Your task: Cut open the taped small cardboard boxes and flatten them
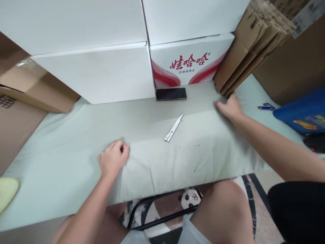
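Note:
My left hand (113, 158) rests on the cloth-covered table (76, 142), its fingers curled into a loose fist with nothing showing in it. At the right, my right hand (231, 106) is at the lower corner of several flattened cardboard boxes (238, 57) standing on edge. Its thumb is spread away from the fingers, whose tips are partly hidden and slightly blurred against the cardboard. Between the hands lies a silver utility knife (174, 127), slanted on the cloth. Behind it a black phone (171, 94) lies flat against a white carton with red lettering (190, 61).
Stacked white boxes (93, 74) form a wall at the back. Brown cartons (22, 128) stand on the left, near a pale green object (7, 191). A blue package (302, 112) and a blue pen-like item (266, 107) lie at right. A black stool-like shape (297, 210) is below.

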The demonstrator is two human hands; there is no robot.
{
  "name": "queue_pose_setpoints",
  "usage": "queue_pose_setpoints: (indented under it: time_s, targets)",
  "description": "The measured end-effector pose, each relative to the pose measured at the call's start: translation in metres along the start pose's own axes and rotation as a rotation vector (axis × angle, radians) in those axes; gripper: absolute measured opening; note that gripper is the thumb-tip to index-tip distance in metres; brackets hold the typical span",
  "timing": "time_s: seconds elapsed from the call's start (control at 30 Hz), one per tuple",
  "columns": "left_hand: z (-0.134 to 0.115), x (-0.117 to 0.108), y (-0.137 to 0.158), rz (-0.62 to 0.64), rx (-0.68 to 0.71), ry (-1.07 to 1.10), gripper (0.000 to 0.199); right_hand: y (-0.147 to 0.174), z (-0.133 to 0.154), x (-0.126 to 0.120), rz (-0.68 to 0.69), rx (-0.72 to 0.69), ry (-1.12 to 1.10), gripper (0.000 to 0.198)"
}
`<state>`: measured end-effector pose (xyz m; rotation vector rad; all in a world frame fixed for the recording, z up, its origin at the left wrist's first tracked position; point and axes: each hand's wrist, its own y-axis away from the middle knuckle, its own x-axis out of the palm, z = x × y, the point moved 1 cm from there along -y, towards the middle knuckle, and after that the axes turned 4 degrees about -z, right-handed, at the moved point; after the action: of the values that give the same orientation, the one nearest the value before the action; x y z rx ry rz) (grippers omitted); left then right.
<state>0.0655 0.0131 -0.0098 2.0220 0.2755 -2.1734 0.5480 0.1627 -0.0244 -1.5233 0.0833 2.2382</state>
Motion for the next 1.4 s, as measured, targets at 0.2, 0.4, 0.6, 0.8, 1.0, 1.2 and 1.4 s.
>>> queue_pose_setpoints:
  time_s: [0.2,0.4,0.6,0.8,1.0,1.2,1.4]
  targets:
    - [-0.002,-0.003,0.003,0.005,0.035,0.029,0.031,0.156,-0.002,0.002,0.157,-0.258,0.027,0.076]
    - [-0.005,-0.006,0.007,-0.007,0.033,0.079,0.037,0.214,0.022,-0.009,0.130,-0.350,0.149,0.057]
    - [-0.008,-0.005,0.009,-0.022,0.031,0.184,0.041,0.207,0.029,-0.014,0.123,-0.325,0.172,0.056]
    - [-0.010,-0.002,0.008,-0.008,0.009,0.233,0.042,0.209,0.029,-0.018,0.138,-0.320,0.155,0.056]
    - [-0.013,0.000,0.008,-0.007,-0.006,0.188,0.048,0.208,0.026,-0.017,0.142,-0.319,0.128,0.056]
    - [-0.014,0.000,0.007,-0.004,-0.003,0.195,0.047,0.208,0.027,-0.018,0.155,-0.308,0.153,0.056]
    - [-0.012,0.004,0.009,-0.012,-0.031,0.253,0.043,0.208,0.022,-0.018,0.135,-0.330,0.135,0.056]
